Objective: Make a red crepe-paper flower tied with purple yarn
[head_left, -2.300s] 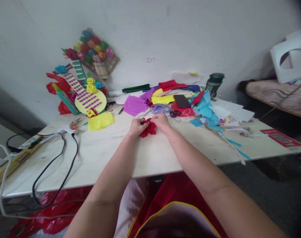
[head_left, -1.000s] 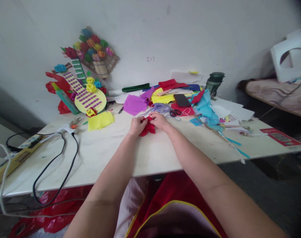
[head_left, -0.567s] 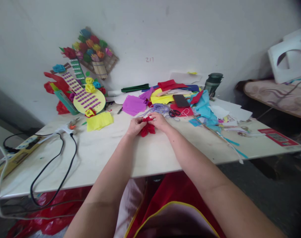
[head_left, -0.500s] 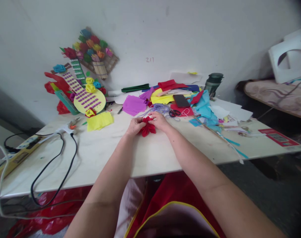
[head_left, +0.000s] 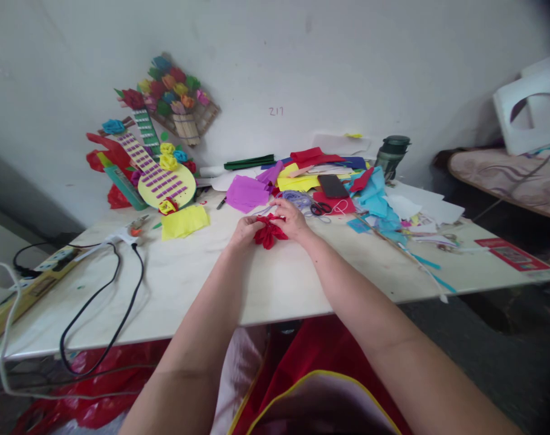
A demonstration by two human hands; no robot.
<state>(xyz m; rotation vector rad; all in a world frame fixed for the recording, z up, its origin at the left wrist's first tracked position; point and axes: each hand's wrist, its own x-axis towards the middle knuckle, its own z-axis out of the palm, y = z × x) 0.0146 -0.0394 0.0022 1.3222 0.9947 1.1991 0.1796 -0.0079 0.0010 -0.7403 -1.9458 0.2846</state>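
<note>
A red paper flower (head_left: 268,235) with several loose petals is held just above the table (head_left: 275,284), between both hands. My left hand (head_left: 246,231) pinches its left side between thumb and fingers. On the other side, my right hand (head_left: 294,221) grips the upper right petals, its fingers bent over them. Behind the hands lie a bundle of pale purple cord (head_left: 297,198), black-handled scissors (head_left: 321,209) and red paper (head_left: 342,205).
Purple paper (head_left: 248,193), a phone (head_left: 333,186), blue crepe paper (head_left: 375,199) and a dark bottle (head_left: 393,156) line the back. A paper-flower guitar (head_left: 166,186), yellow paper (head_left: 185,222), a glue gun (head_left: 132,231) and a black cable (head_left: 141,275) occupy the left.
The red flower's petals look more spread and ruffled than before. Both hands keep hold of it, with the fingers slightly shifted. The camera view has moved a little.
</note>
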